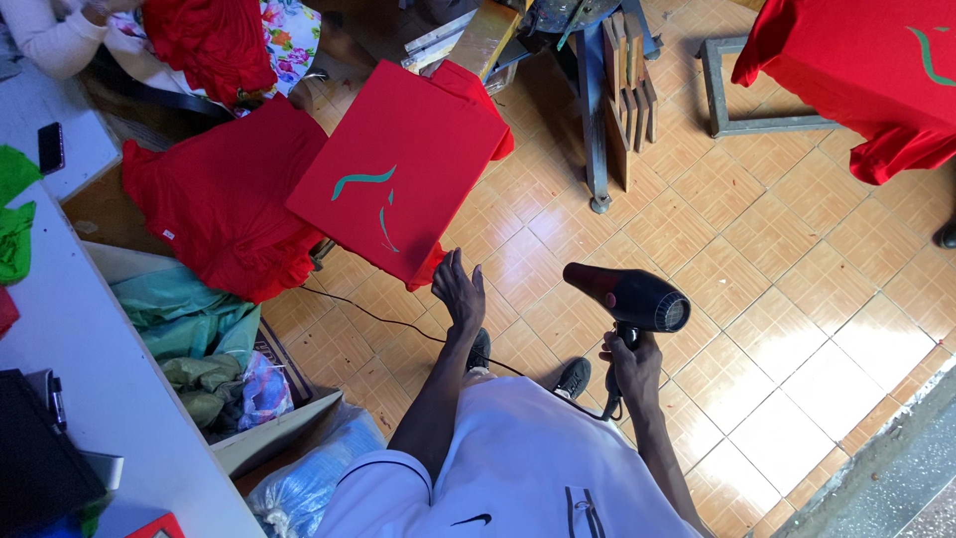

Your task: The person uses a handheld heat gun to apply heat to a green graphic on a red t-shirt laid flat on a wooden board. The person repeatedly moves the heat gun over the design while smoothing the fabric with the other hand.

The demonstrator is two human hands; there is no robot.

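My right hand [631,365] grips the handle of a black hair dryer [630,295], its nozzle pointing left toward a red shirt [398,169] stretched flat on a printing board with a teal printed mark. My left hand [459,289] is held out with fingers spread just below the lower corner of that board, holding nothing. The dryer's black cord [378,311] trails across the tiled floor.
A second red shirt on a board [866,70] is at the upper right. A pile of red shirts [224,204] lies left of the board. A white table [100,369] runs along the left. Another person's sleeve [50,35] is at top left. A metal stand [595,120] rises behind.
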